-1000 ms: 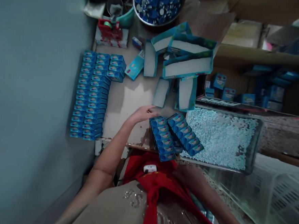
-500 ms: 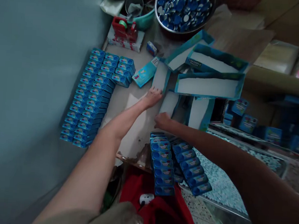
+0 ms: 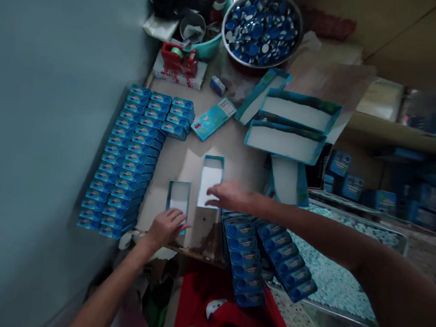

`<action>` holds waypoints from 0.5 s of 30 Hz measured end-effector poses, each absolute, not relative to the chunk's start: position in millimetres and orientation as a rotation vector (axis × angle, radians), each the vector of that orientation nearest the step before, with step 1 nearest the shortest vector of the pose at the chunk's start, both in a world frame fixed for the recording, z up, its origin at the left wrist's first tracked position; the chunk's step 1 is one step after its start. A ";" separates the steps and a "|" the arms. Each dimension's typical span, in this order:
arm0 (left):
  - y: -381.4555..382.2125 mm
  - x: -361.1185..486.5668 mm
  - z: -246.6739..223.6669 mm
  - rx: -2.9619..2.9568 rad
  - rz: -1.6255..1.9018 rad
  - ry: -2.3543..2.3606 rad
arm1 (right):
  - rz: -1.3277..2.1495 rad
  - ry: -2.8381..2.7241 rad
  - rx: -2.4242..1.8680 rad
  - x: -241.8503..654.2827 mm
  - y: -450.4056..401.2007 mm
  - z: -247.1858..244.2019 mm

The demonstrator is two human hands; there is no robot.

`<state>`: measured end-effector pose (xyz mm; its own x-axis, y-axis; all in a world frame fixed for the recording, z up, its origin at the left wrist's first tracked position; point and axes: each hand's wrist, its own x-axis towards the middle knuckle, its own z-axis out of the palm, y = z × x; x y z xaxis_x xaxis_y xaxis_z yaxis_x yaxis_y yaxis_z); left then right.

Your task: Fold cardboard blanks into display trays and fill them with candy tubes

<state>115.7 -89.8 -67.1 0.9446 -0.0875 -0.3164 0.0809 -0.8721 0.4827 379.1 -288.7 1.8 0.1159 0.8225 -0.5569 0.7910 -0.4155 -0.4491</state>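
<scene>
An open blue tray with a white inside (image 3: 179, 195) lies near the table's front edge, and my left hand (image 3: 169, 226) is closed over its near end. Just to the right lies a second open tray (image 3: 212, 173). My right hand (image 3: 225, 196) reaches over its right side with the fingers apart, nothing visibly held. Left of both trays stand rows of small blue boxes (image 3: 128, 162). More blue boxes in two strips (image 3: 246, 257) lie at the front edge, below my right forearm. A flat blue carton (image 3: 213, 118) rests farther back.
Several larger open trays (image 3: 284, 142) overlap at the right. A metal bowl of blue and silver discs (image 3: 262, 32) stands at the back, beside a red tape dispenser (image 3: 178, 58). A wall (image 3: 56, 122) borders the left, and a glass case (image 3: 346, 257) the right.
Both small trays have come forward and left, away from the larger trays. My left hand has moved down and left with one; my right hand has moved slightly down and its fingers have spread.
</scene>
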 end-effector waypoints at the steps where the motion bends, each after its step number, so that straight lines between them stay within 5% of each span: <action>1: -84.9 142.4 -64.6 2.582 -0.387 0.068 | 1.078 -1.615 -2.373 397.0 -283.1 12.8; 5: -75.9 299.8 -67.3 2.659 -0.100 0.317 | 0.576 -1.254 -2.810 500.3 -254.5 45.1; 9: -83.3 436.5 -87.6 2.713 -0.062 0.443 | 0.598 -1.177 -2.956 573.5 -212.7 30.3; 15: -94.1 490.0 -110.6 2.748 -0.147 0.598 | 0.644 -1.243 -2.977 577.4 -220.6 -22.6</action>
<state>490.0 -94.1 -110.6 0.9069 0.3868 -0.1670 0.4201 -0.8598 0.2902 577.4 -220.6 -22.6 0.6401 0.6510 -0.4080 0.7088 -0.7053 -0.0134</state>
